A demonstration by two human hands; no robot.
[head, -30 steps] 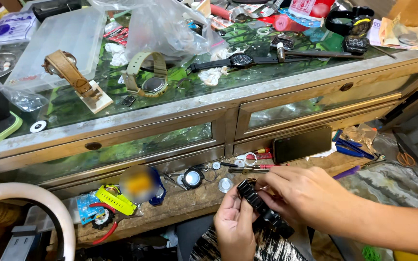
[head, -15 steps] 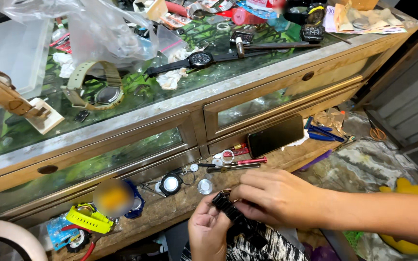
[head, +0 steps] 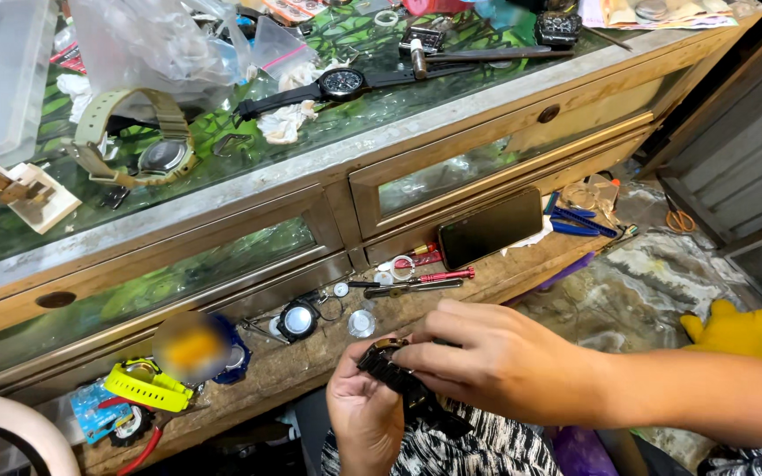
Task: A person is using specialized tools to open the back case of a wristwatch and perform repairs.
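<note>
Down low, both hands: worked over the lap, below the wooden shelf (head: 487,282).
Left hand (head: 363,414): cupped under a black watch band (head: 399,379), fingers curled around it.
Right hand (head: 496,361): fingertips pinched the band's upper end.
Shelf: phone (head: 491,227), red screwdriver (head: 425,280), round watch case (head: 296,319), yellow strap (head: 145,388).
Glass counter: black watch (head: 342,83), tan watch (head: 147,145).

Two hands (head: 487,370), three watches (head: 343,84), one phone (head: 490,227)

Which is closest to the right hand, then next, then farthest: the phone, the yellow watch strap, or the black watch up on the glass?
From the right hand:
1. Phone, on the shelf just above.
2. Yellow watch strap, far left on the shelf.
3. Black watch, on the glass top.
</note>
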